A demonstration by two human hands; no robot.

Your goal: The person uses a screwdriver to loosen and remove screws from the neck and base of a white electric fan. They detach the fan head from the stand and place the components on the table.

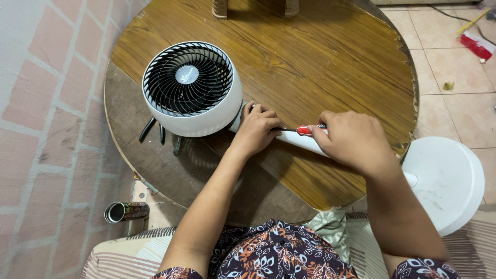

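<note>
A white pedestal fan lies on its side across a round wooden table (310, 57). Its round head (188, 88), with a black grille facing up, rests at the table's left. The white pole (297, 140) runs right to the round white base (447, 178), which hangs past the table edge. My left hand (258, 129) presses on the pole just behind the fan head. My right hand (351, 139) grips a screwdriver with a red and black handle (305, 130); its dark shaft points left toward my left hand's fingers. The tip is hidden by that hand.
A brick-patterned wall stands at the left. A metal can (124, 211) lies on the floor by the wall. Tiled floor shows at the right, with a red and white object (476, 45) at the far corner. A striped cushion and my patterned clothing fill the bottom edge.
</note>
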